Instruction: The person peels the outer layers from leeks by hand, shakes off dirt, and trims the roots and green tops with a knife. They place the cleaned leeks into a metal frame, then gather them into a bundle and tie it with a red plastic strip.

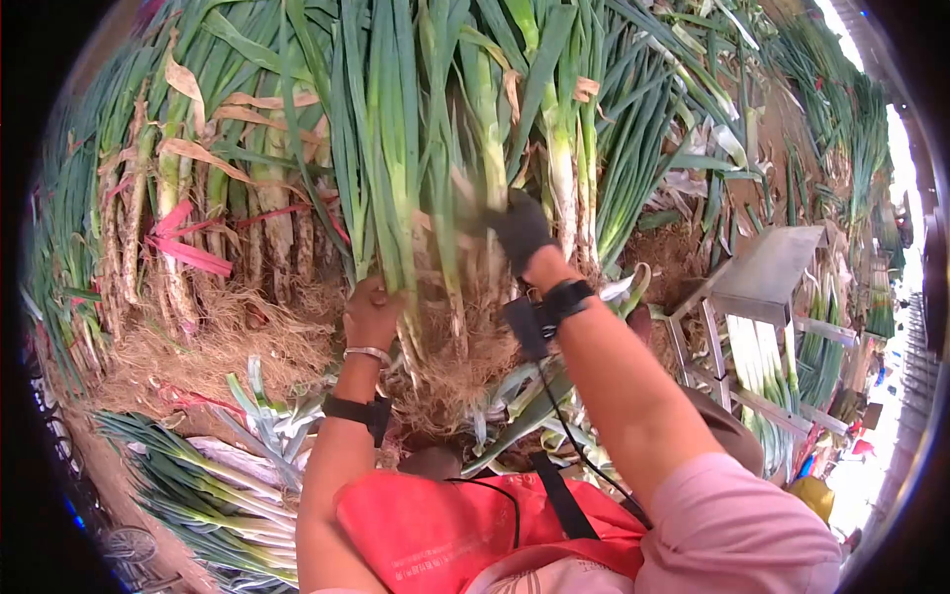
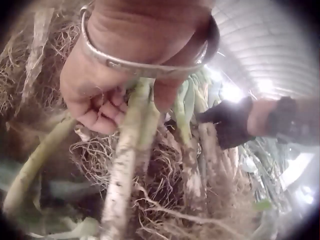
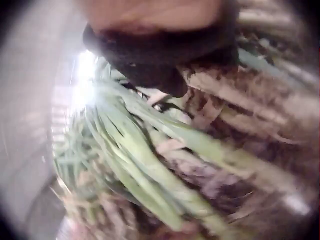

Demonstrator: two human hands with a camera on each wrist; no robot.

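My bare left hand (image 1: 374, 309), with a silver bangle at its wrist, grips long green onions (image 1: 391, 188) low on their stalks. In the left wrist view its fingers curl round a pale, dirt-specked green onion stalk (image 2: 120, 185), above a tangle of roots. My right hand (image 1: 520, 233) wears a dark glove and holds a green onion (image 1: 492, 163) in the standing bunch. Motion blurs the stalks beside it. From the left wrist the glove (image 2: 230, 122) lies against the upper part of a stalk; the right wrist view hides most of its fingers.
Upright green onions (image 1: 119, 208) with brown roots stand on the left, tied with pink ribbon (image 1: 188, 243). Trimmed green onions (image 1: 228, 505) lie at lower left. A metal stool (image 1: 767, 277) stands on the right, close to my forearm. Loose leaves (image 1: 534, 426) lie below my hands.
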